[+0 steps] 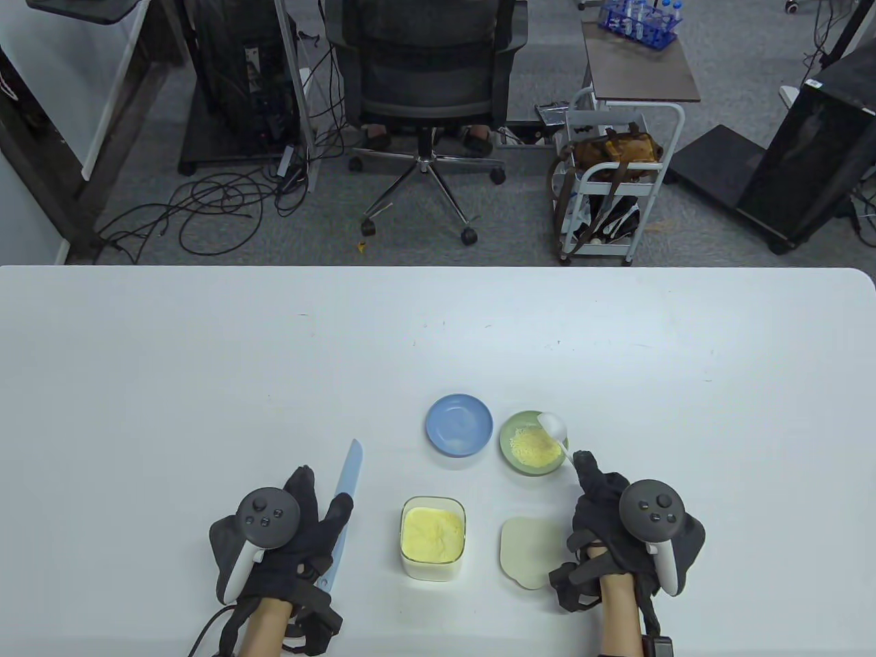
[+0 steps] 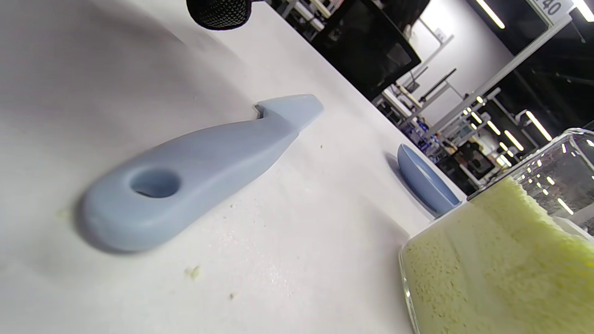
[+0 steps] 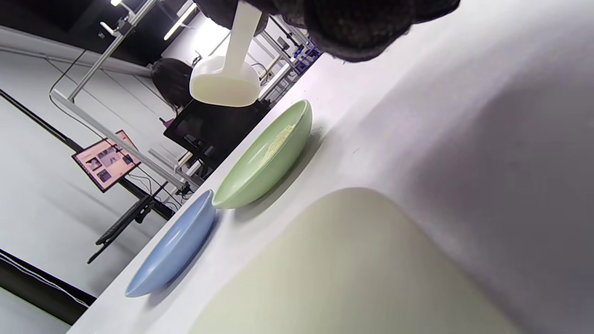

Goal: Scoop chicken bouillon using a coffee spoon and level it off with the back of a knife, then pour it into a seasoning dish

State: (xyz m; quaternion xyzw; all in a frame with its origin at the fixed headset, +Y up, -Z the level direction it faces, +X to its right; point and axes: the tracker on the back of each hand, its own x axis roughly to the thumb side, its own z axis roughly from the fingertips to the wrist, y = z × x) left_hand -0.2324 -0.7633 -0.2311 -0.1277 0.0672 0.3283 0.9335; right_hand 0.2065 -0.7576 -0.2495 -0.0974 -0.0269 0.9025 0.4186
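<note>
Your right hand (image 1: 616, 527) pinches the coffee spoon (image 1: 554, 428), emptied above the green seasoning dish (image 1: 510, 455), where bouillon (image 1: 532, 448) already lies. Your left hand (image 1: 280, 540) rests flat and relaxed beside the knife (image 1: 347, 496), which lies loose on the table (image 1: 205, 376). The pour looks done.

1. A grey floor (image 1: 725, 226) lies past the white table (image 1: 205, 356).
2. A black office chair (image 1: 424, 75) stands there.
3. Black cables (image 1: 219, 205) lie on the floor.
4. A white cart (image 1: 619, 171) stands right of the chair.
</note>
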